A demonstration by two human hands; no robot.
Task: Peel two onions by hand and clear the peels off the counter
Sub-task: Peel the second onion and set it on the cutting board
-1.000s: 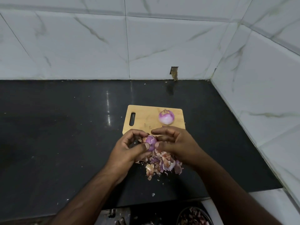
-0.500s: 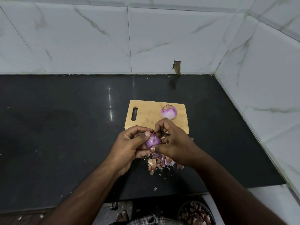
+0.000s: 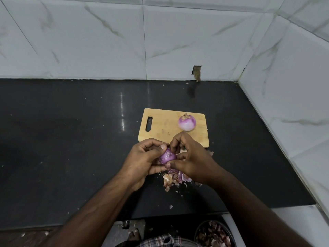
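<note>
Both hands grip one onion (image 3: 167,155): left hand (image 3: 142,161), right hand (image 3: 192,161) | second onion (image 3: 187,123) on board (image 3: 163,125) | no writing legible

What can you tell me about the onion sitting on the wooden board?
The onion on the board is round, with its papery skin already off: purple near the top, fading to glossy white lower down. A small dry brownish tuft sticks up from its top. It sits whole and uncut near the far right corner of the pale wooden cutting board, resting only on the board. Neither hand touches it; both are busy nearer the camera.
</note>
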